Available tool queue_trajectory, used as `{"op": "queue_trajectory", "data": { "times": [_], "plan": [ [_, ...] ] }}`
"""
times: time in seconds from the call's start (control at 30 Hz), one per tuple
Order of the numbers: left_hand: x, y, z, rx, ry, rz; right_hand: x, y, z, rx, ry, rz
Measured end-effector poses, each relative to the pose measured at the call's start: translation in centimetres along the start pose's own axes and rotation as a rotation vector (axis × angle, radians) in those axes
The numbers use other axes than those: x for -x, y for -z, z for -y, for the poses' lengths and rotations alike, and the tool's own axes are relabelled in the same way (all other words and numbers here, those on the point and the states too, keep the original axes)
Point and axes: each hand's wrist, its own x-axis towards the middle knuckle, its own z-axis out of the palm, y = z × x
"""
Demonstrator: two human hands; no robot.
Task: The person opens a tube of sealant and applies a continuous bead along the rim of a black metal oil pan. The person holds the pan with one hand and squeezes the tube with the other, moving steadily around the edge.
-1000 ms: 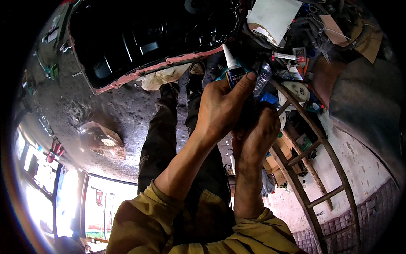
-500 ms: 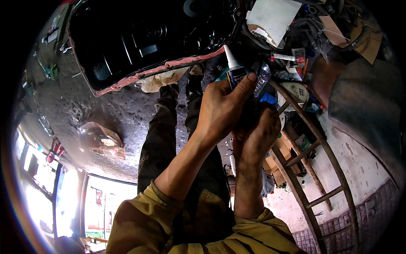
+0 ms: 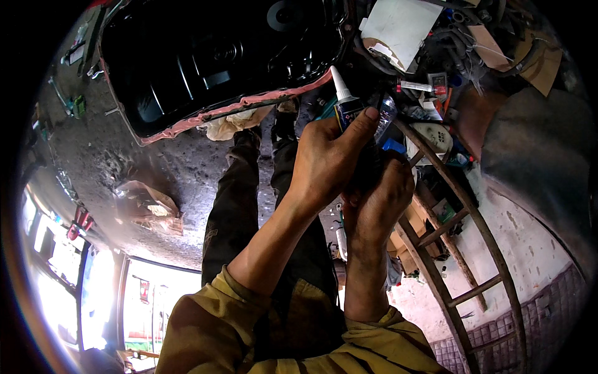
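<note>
A dark sealant tube [image 3: 349, 110] with a white cone nozzle [image 3: 340, 85] points up and away from me. My left hand [image 3: 322, 153] is closed round its upper part, the thumb pressed along the side. Below it, my right hand [image 3: 380, 194] wraps the tube's lower end, which the fingers mostly hide. The nozzle tip is at the near right rim of a black oil pan [image 3: 205, 47], where a red bead of sealant [image 3: 240, 101] runs along the near flange. From this angle I cannot tell whether tip and flange touch.
A pale crumpled cloth [image 3: 233, 123] shows under the pan's near edge. To the right, a wooden ladder [image 3: 458, 218] leans beside a cluttered heap with a white board [image 3: 398, 31]. A torn plastic bag [image 3: 146, 199] lies on the floor at left, near tools [image 3: 68, 100].
Both hands keep the same grip on the sealant tube. The pan and surroundings sit only very slightly shifted in the picture.
</note>
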Motion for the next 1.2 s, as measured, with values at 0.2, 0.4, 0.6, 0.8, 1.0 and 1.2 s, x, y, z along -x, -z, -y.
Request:
{"op": "queue_trajectory", "data": {
  "times": [0.2, 0.4, 0.6, 0.8, 1.0, 1.2],
  "plan": [
    [-0.4, -0.1, 0.1, -0.020, 0.000, -0.005, -0.4, 0.0, 0.1, 0.012, 0.012, 0.002],
    [-0.7, -0.3, 0.0, 0.023, -0.002, 0.007, -0.7, 0.1, 0.2, 0.058, 0.008, -0.014],
    [-0.8, -0.3, -0.1, -0.022, -0.028, -0.004, -0.7, 0.0, 0.5, 0.062, 0.004, -0.011],
    [-0.8, -0.5, -0.7, -0.061, -0.008, 0.002, -0.6, -0.5, 1.2, 0.023, -0.010, -0.044],
    [-1.1, -0.7, -0.7, -0.016, -0.026, 0.004, -1.1, 0.1, 1.0, 0.100, 0.021, -0.024],
    [-1.3, -0.6, -1.3, -0.079, 0.000, 0.010, -1.2, -0.2, 1.5, 0.127, 0.015, -0.027]
  ]
}}
